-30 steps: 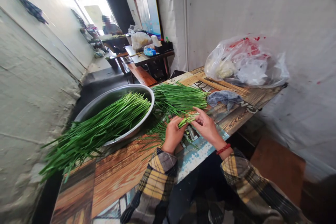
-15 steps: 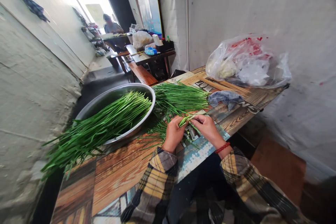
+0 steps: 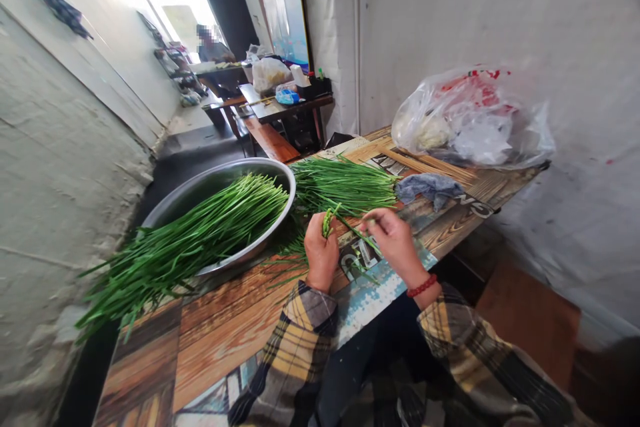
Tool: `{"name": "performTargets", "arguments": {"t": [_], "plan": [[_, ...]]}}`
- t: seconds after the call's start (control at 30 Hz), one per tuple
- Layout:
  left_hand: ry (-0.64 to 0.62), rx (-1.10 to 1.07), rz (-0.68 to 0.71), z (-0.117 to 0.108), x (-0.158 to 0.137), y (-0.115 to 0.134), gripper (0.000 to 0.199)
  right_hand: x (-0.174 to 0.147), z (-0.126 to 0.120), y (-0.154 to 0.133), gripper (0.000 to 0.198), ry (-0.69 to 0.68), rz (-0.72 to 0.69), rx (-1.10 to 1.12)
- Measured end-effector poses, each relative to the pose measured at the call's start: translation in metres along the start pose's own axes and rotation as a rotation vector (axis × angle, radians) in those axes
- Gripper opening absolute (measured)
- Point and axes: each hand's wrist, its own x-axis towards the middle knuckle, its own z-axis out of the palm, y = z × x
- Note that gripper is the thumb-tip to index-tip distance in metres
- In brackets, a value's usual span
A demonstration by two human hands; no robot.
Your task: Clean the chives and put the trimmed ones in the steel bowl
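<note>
My left hand (image 3: pixel 320 250) is closed around a small bunch of chives (image 3: pixel 327 223), their pale cut ends poking up above the fingers. To its right, my right hand (image 3: pixel 393 237) has thumb and forefinger pinched together; a small pale bit shows between them, too small to name. One long green stem slants between the two hands, and it is unclear which hand holds it. Beyond the hands a pile of chives (image 3: pixel 345 183) lies on the wood-patterned table (image 3: pixel 220 340). A metal basin (image 3: pixel 173 200) at the left holds a large heap of chives (image 3: pixel 215 233), its leaves hanging over the rim.
A grey-blue cloth (image 3: pixel 433 188) lies right of the pile, near thin wooden sticks (image 3: pixel 430 163). A clear plastic bag (image 3: pixel 473 120) stands at the table's far right corner. Farther back, a person (image 3: pixel 214 50) sits behind another table laden with bags. Loose stems are scattered under my hands.
My hands have moved apart. The left has turned the chive bunch more upright, while the right has come off it, fingers still pinched.
</note>
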Motion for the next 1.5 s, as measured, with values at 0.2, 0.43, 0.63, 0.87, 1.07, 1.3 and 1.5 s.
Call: {"name": "performTargets", "arguments": {"t": [0.2, 0.43, 0.63, 0.87, 1.07, 1.3, 1.5], "plan": [[-0.133, 0.049, 0.074, -0.002, -0.001, 0.002, 0.014, -0.001, -0.002, 0.015, 0.024, -0.147, -0.137, -0.353], [-0.301, 0.070, 0.091, 0.001, -0.002, 0.006, 0.014, 0.010, -0.007, -0.003, 0.019, -0.086, -0.183, -0.401], [-0.331, 0.165, 0.136, -0.001, -0.004, 0.011, 0.016, 0.010, -0.007, 0.000, 0.027, 0.088, 0.010, -0.233], [-0.106, 0.183, 0.043, -0.003, -0.002, 0.002, 0.016, -0.002, -0.039, 0.012, 0.033, -0.102, -0.008, -0.518], [-0.144, 0.052, -0.011, 0.000, -0.003, 0.004, 0.013, -0.022, -0.045, 0.022, 0.014, -0.223, -0.217, -0.967], [-0.179, -0.018, 0.002, 0.003, -0.001, 0.001, 0.026, -0.020, -0.047, 0.021, 0.019, -0.111, -0.160, -0.781], [-0.330, -0.238, -0.047, 0.006, -0.002, 0.000, 0.018, -0.022, -0.039, 0.003, 0.020, -0.120, -0.233, -0.637]]}}
